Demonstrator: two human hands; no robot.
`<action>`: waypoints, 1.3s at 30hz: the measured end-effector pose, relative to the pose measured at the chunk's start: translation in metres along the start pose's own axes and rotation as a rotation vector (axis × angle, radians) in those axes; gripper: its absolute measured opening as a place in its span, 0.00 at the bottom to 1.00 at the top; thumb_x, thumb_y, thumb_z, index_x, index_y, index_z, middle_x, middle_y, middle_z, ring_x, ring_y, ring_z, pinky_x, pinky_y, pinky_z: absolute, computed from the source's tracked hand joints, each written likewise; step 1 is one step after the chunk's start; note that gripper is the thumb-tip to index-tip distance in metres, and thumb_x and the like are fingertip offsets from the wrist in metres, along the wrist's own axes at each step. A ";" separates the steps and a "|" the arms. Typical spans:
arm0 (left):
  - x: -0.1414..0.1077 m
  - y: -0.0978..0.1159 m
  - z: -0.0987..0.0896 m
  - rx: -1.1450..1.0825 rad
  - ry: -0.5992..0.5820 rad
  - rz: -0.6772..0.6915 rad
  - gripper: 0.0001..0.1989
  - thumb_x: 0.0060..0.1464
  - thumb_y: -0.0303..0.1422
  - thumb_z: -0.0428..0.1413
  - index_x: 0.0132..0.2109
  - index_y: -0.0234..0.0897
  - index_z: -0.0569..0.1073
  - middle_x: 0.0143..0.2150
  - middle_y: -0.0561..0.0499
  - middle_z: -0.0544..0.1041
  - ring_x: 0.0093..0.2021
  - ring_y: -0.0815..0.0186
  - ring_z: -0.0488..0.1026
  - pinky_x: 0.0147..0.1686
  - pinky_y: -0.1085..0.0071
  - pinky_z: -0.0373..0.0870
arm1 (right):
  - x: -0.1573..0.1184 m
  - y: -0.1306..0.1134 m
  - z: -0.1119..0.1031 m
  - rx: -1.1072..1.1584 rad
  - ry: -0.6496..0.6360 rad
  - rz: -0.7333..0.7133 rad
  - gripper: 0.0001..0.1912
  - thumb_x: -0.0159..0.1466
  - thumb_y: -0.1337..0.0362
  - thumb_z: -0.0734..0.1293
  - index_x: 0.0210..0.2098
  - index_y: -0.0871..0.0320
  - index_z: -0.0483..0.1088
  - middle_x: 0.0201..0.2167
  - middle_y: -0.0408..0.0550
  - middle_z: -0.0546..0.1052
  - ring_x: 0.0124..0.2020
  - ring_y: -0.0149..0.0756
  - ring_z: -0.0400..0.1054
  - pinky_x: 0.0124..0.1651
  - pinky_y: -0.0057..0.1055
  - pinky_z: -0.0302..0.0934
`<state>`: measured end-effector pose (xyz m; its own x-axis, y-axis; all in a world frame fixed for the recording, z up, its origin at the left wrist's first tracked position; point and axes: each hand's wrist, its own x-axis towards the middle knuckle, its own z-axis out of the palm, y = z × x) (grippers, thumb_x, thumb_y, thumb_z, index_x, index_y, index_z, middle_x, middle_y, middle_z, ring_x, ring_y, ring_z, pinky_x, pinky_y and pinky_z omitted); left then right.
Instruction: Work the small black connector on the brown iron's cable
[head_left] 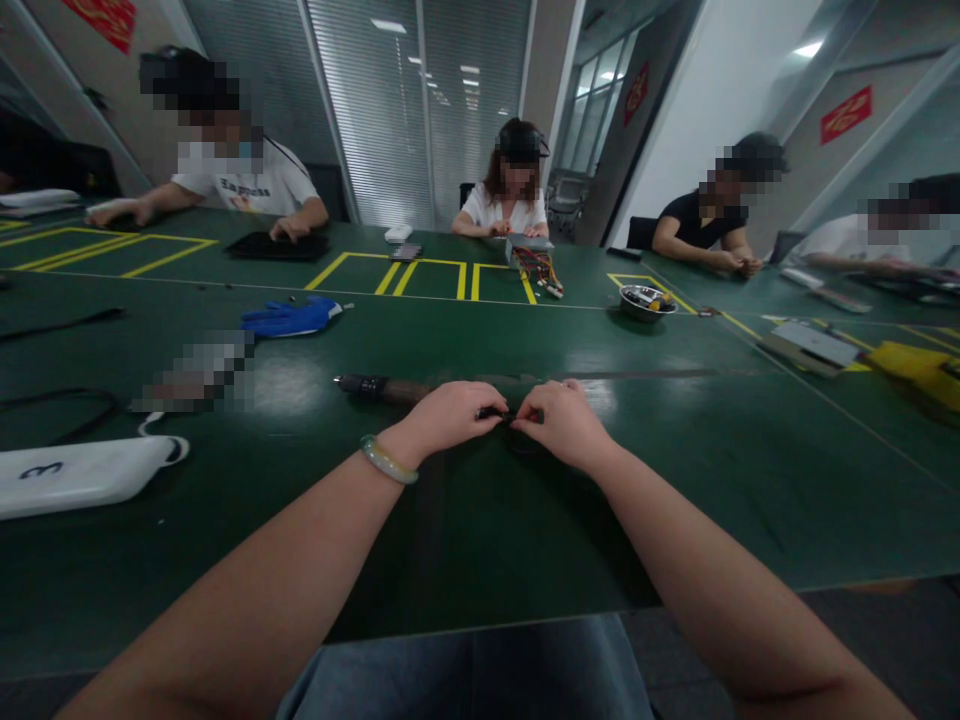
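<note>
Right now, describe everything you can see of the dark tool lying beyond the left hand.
The dark tool lies on the green table, roughly crosswise, its slim, metallic-looking tip pointing left. Next comes a black, ridged collar, then a brownish-grey, cylindrical body. The left hand hides part of it; whether they touch is unclear.

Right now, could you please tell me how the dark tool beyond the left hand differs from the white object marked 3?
The dark tool is slim and rod-like; the white object is much broader and paler. The dark tool is partly hidden behind the left hand; the white object is cut off by the picture's left edge. Both lie on the green table.
</note>
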<state>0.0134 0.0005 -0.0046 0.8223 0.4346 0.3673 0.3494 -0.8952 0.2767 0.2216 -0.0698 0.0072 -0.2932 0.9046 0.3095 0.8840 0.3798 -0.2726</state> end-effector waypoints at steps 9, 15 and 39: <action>0.001 -0.003 -0.001 -0.030 -0.040 0.004 0.10 0.58 0.33 0.56 0.47 0.41 0.76 0.48 0.52 0.77 0.49 0.65 0.73 0.52 0.67 0.68 | 0.000 -0.001 -0.004 -0.071 -0.007 -0.115 0.05 0.64 0.63 0.70 0.31 0.55 0.73 0.34 0.44 0.75 0.43 0.40 0.64 0.51 0.41 0.40; 0.001 -0.002 -0.004 -0.045 -0.070 0.015 0.12 0.58 0.32 0.57 0.49 0.42 0.76 0.49 0.52 0.77 0.49 0.65 0.73 0.53 0.66 0.67 | -0.001 -0.004 -0.004 -0.079 -0.030 -0.154 0.04 0.64 0.64 0.69 0.32 0.55 0.73 0.35 0.45 0.75 0.43 0.40 0.63 0.52 0.41 0.40; 0.002 0.010 0.004 0.093 0.043 -0.100 0.08 0.56 0.34 0.55 0.43 0.39 0.72 0.41 0.50 0.76 0.41 0.62 0.74 0.43 0.64 0.69 | 0.000 0.002 -0.003 -0.015 -0.042 0.000 0.06 0.60 0.63 0.71 0.28 0.56 0.72 0.28 0.42 0.73 0.37 0.38 0.64 0.48 0.39 0.42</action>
<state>0.0201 -0.0084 -0.0044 0.7619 0.5245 0.3800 0.4707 -0.8514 0.2315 0.2239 -0.0695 0.0092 -0.3079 0.9120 0.2711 0.8892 0.3772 -0.2588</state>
